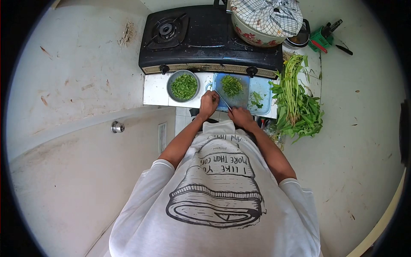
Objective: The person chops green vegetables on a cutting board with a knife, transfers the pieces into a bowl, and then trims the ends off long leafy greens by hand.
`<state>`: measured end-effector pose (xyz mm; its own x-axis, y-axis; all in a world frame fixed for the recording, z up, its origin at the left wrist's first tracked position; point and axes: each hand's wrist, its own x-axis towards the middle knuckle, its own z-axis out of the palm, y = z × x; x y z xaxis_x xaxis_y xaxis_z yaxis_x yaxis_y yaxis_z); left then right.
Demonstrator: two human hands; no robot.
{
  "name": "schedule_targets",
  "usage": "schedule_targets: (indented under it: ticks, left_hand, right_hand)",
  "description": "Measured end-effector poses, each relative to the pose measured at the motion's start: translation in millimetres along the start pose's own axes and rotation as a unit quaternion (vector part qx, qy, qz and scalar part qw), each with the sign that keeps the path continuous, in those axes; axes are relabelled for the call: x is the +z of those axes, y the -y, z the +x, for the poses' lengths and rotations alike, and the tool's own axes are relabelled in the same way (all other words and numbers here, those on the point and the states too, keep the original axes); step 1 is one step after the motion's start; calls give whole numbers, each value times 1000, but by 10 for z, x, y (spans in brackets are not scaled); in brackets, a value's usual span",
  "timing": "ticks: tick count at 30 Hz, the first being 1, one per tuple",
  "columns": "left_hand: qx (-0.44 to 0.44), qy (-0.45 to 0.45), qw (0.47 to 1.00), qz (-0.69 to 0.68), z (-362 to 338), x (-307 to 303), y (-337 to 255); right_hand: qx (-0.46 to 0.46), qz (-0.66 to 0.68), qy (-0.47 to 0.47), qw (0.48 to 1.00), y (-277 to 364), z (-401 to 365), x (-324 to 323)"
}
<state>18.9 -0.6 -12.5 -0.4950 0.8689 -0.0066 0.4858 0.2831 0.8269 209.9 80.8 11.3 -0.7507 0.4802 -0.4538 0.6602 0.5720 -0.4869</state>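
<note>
My right hand (241,117) grips a knife (224,101) by its handle at the near edge of a blue cutting board (267,105). The blade slants up and left, its tip beside the fingers of my left hand (209,103). Those left fingers are curled together at the board's left edge; whether they pinch the blade or anything else is hidden. A heap of finely chopped greens (231,86) sits on the board, with a few loose leaf pieces (257,99) to its right. Left of the board, a round grey bowl (169,95) holds more chopped greens.
Behind the counter stands a black gas stove (188,53), carrying a floral pot (257,39) wrapped with checked cloth. Long-stemmed leafy greens (295,98) hang over the counter's right side. A green basket (320,39) with utensils is at back right. A door knob (117,127) juts out at left.
</note>
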Motion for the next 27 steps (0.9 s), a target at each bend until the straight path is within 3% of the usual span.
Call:
schedule_targets:
  ticks: [27]
  left_hand:
    - [5,-2,999,46,-1,-32,-110]
  right_hand:
    - [-30,11,-29,999,-12,123,162]
